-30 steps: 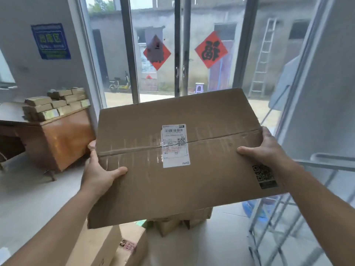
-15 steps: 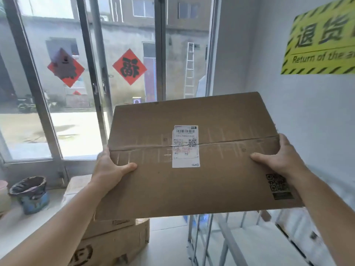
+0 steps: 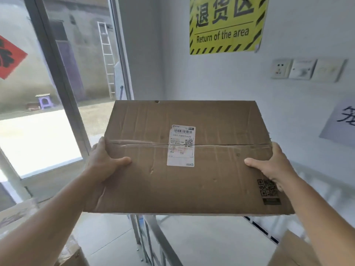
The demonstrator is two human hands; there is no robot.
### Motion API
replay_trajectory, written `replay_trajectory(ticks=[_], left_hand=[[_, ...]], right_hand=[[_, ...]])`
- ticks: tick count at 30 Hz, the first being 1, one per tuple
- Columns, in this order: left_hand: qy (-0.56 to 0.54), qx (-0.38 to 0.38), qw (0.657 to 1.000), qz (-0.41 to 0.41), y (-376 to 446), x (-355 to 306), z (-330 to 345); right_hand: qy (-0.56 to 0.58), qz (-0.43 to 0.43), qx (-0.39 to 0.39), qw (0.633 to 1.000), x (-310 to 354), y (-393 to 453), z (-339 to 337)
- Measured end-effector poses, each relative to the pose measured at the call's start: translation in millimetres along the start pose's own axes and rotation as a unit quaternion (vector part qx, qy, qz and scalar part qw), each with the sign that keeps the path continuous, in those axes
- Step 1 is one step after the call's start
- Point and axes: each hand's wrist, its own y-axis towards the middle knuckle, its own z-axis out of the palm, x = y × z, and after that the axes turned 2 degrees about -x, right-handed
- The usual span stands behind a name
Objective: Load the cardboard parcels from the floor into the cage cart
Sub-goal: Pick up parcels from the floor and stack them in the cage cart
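A flat cardboard parcel (image 3: pixel 192 181) is being held up in the air between both hands, its taped top face turned toward the camera. Its left edge is being gripped by the left hand (image 3: pixel 104 166), thumb laid on the top face and fingers wrapped around the side. Its right edge is being gripped by the right hand (image 3: pixel 272 166) in the same manner, thumb on top just above a printed QR code (image 3: pixel 268 188). A white shipping label (image 3: pixel 181 145) is being shown midway between the hands, across the tape seam. Below the hands, the grey metal frame of the cage cart (image 3: pixel 153 237) is being partly hidden by the parcel. More cardboard boxes (image 3: pixel 71 254) are lying beneath the left forearm, and another (image 3: pixel 292 250) beneath the right forearm. A yellow sign (image 3: pixel 226 24) is hanging on the wall above the right hand.
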Motion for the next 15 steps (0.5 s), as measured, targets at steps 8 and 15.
replay_trajectory(ticks=[8, 15], left_hand=[[0.014, 0.141, 0.988, 0.068, 83.7, -14.0, 109.7], [0.014, 0.260, 0.960, 0.107, 150.7, 1.4, 204.3]], right_hand=[[-0.003, 0.134, -0.069, 0.989, -67.2, 10.4, -2.8], [-0.030, 0.234, -0.144, 0.961, -91.6, 2.7, 35.1]])
